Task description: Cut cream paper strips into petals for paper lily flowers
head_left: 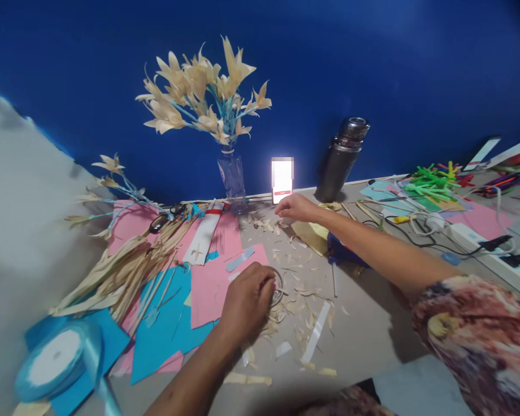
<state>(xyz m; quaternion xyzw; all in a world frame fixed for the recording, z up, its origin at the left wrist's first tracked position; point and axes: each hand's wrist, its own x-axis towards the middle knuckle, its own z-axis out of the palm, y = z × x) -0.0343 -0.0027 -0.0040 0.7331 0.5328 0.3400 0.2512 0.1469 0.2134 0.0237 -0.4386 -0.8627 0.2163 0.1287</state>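
Standing in a clear bottle near the right hand, pale flowers.

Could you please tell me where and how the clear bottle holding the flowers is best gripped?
Take the clear bottle around its body, below the flowers, probably from the near side: it stands upright, the blue wall rises behind it, and the flowers spread wide above its narrow neck.
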